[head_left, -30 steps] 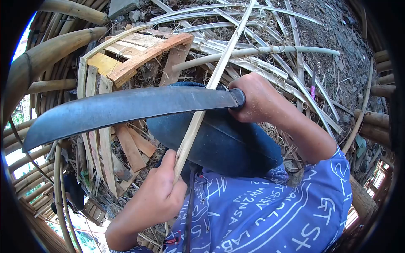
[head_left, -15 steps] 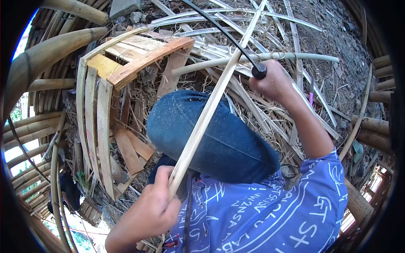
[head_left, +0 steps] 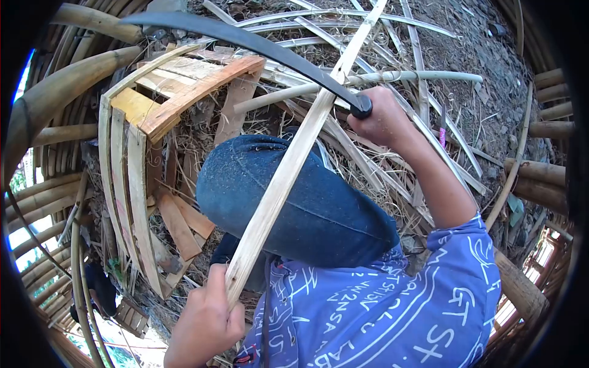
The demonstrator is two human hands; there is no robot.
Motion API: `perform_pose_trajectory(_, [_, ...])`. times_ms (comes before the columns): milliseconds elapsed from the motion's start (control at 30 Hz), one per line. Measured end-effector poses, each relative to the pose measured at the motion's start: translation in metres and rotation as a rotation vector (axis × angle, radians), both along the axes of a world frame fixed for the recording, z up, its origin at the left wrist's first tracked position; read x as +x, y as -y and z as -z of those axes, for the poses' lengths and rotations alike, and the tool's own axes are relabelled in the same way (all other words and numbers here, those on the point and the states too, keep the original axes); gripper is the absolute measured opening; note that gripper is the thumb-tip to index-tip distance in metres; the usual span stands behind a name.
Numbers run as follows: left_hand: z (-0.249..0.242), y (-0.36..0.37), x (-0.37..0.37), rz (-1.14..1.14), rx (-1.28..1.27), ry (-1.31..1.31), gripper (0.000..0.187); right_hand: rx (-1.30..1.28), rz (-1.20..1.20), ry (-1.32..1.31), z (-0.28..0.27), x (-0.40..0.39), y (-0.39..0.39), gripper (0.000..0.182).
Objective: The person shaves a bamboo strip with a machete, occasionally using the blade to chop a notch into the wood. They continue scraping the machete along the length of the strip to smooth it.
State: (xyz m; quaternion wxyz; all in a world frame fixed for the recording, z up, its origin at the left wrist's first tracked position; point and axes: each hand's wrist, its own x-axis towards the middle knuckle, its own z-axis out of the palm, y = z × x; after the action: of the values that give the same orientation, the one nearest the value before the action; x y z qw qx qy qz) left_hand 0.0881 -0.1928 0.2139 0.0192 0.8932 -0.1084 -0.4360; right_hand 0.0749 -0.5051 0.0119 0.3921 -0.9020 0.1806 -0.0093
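My left hand point(head_left: 205, 319), low in the view, is closed round the near end of a long pale bamboo strip point(head_left: 273, 196). That strip slants up and away across my bent knee point(head_left: 294, 196), in dark blue trousers. My right hand point(head_left: 383, 116) is wrapped round the black handle of a machete point(head_left: 245, 43). Its long, dark, curved blade stretches to the upper left and overlaps the strip near its far part. Behind that crossing, a pale rounded pole point(head_left: 417, 76) lies across the litter.
A slatted wooden crate point(head_left: 138, 190) lies on its side to the left, with loose board pieces point(head_left: 178, 224) by it. Split bamboo strips point(head_left: 343, 12) and shavings cover the ground ahead. Bamboo poles point(head_left: 80, 73) form walls on both sides. Part of another person point(head_left: 101, 288) shows at far left.
The machete has turned in my right hand, so its broad side now shows and the blade points further left. My left hand and the strip have shifted slightly left and down.
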Motion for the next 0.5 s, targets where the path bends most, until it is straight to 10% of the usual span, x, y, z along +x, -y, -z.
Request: perform_pose_trajectory(500, [0.000,-0.027,-0.006,-0.059,-0.118,-0.076,0.029,0.064,0.277,0.043,0.047,0.014,0.050,0.020])
